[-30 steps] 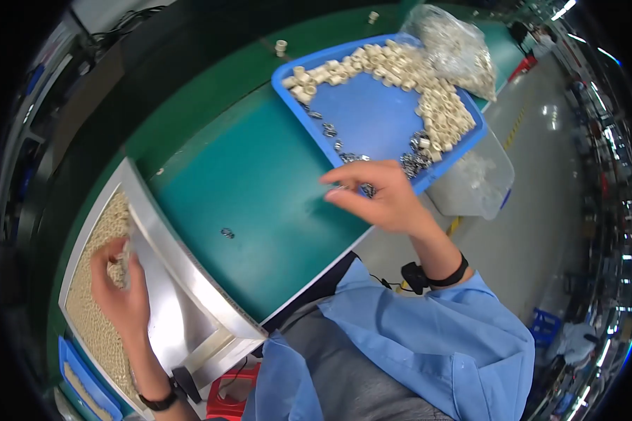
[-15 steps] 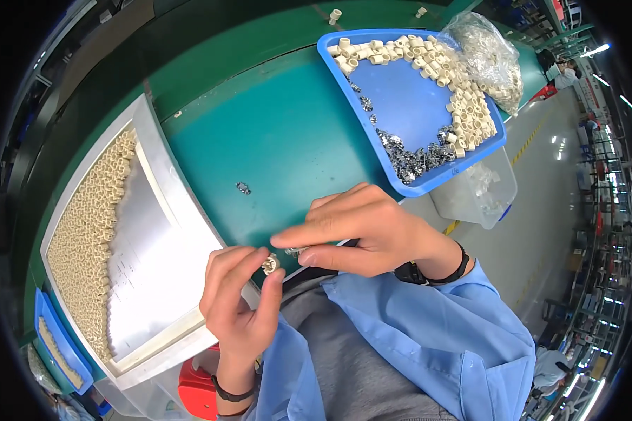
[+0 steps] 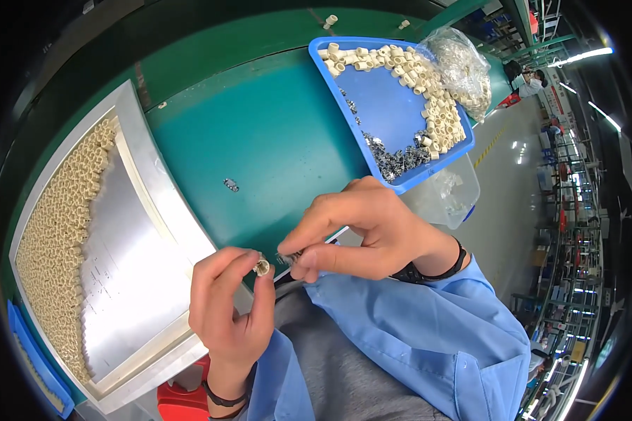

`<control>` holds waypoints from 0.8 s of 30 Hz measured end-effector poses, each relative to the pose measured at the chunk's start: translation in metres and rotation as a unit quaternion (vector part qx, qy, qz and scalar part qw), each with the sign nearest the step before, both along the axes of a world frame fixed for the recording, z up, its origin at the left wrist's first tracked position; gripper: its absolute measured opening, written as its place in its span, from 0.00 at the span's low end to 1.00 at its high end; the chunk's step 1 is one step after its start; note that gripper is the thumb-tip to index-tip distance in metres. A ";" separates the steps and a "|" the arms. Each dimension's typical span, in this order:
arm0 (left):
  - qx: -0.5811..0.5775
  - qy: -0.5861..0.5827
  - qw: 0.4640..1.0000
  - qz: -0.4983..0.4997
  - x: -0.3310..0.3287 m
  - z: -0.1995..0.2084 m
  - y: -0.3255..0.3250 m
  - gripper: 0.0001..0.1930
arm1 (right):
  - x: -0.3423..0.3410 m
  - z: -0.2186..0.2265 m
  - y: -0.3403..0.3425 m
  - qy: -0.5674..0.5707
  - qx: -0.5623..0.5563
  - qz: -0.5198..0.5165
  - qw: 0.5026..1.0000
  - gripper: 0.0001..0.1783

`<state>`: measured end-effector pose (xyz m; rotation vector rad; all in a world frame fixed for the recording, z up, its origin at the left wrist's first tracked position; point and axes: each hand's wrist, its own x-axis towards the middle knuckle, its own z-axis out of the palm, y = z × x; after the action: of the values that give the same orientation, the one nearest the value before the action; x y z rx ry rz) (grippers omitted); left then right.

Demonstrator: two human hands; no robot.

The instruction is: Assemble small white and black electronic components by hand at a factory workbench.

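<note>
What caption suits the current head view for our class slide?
Left hand pinches a cream fitting while the right hand holds small metallic pieces.

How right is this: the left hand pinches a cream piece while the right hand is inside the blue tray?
No: the right hand is outside the blue tray, holding small metal parts, as the head view shows; the left hand does pinch a cream piece.

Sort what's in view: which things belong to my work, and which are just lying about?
Likely in use:
Cream fitting, in the left hand
Metal parts, in the right hand
Blue tray of similar pieces
Silver tray of cream pieces

Seemingly lying about:
Lone metal piece on the green worktop
Loose cream pieces beyond the blue tray
</note>
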<state>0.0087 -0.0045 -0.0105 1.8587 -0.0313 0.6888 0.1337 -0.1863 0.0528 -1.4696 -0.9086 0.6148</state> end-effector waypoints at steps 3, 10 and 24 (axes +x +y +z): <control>0.020 -0.003 1.000 0.010 -0.001 0.002 0.003 0.17 | 0.002 0.000 0.012 -0.195 0.017 0.004 0.981 0.09; 0.040 -0.014 0.999 0.024 -0.001 0.004 0.004 0.19 | 0.001 -0.008 0.021 -0.262 0.040 0.007 0.964 0.10; 0.088 -0.012 0.996 0.031 -0.002 0.009 0.001 0.17 | -0.003 -0.007 0.020 -0.316 0.035 -0.018 0.948 0.09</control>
<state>0.0071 -0.0031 -0.0017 2.0274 -0.0527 0.7726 0.1305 -0.1666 0.0456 -1.6412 -1.3745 0.0640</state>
